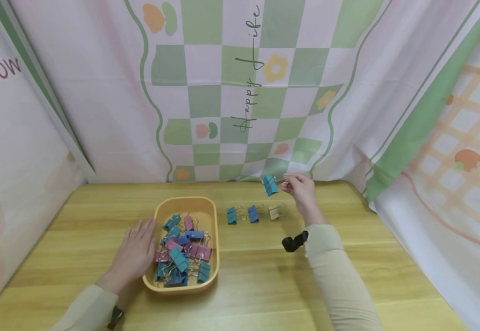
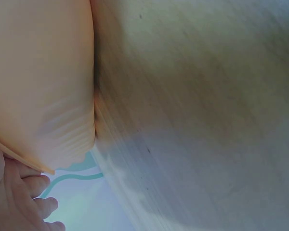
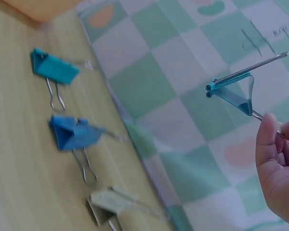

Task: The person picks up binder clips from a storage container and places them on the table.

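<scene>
My right hand (image 1: 302, 192) pinches a turquoise binder clip (image 1: 270, 185) by one wire handle, above the back of the table. In the right wrist view that binder clip is seen end-on, its other handle folded against its side. Below it, in a row on the table, lie a teal binder clip (image 1: 232, 215), a blue binder clip (image 1: 253, 214) and a cream binder clip (image 1: 273, 213). My left hand (image 1: 134, 250), fingers extended, rests against the left rim of a yellow-orange basket (image 1: 216, 230). Teal, blue and pink binder clips (image 1: 179, 258) lie piled inside.
The wooden table (image 1: 256, 285) ends at the back against a hanging green-and-white checked cloth (image 1: 235, 101). More printed cloth hangs at the left and right sides. A black device (image 1: 294, 242) sits at the right wrist.
</scene>
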Demonstrator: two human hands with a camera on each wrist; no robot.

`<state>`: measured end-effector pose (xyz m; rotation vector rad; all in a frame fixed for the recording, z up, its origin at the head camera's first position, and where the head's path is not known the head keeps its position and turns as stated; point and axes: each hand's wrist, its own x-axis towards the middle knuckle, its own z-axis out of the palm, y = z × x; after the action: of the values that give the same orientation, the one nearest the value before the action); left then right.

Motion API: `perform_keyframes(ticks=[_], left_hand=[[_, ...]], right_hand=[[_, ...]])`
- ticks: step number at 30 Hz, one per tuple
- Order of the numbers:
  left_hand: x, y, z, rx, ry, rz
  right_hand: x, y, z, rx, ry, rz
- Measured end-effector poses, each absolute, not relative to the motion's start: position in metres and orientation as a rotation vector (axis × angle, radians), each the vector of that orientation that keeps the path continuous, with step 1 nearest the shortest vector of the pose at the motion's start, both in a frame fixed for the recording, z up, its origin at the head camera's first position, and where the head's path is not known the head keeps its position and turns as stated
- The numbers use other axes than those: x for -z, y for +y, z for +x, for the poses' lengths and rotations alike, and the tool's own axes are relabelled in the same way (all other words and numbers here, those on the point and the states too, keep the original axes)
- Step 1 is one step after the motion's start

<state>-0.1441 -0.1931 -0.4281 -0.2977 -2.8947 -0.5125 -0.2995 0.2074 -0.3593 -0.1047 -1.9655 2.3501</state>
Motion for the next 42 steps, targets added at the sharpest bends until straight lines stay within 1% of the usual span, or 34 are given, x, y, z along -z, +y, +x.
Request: perform_keyframes(ticks=[14, 22, 35, 42], left_hand=[[0.430, -0.194, -0.146, 0.508, -2.894, -0.298], [0.429, -0.193, -0.146, 0.507, -2.898, -0.295], [0.429, -0.194, -0.146, 0.506, -2.905, -0.294], [0.428, -0.194, -0.145, 0.509, -2.909, -0.295]], right_hand=[[0.379, 0.254, -0.295, -2.383, -1.948, -0.296], [0.406, 0.277, -0.297, -2.302, -2.065, -0.371], [0.432, 0.285, -0.296, -2.193, -2.205, -0.439], [0.438, 0.288, -0.298, -2.259, -2.201, -0.481]])
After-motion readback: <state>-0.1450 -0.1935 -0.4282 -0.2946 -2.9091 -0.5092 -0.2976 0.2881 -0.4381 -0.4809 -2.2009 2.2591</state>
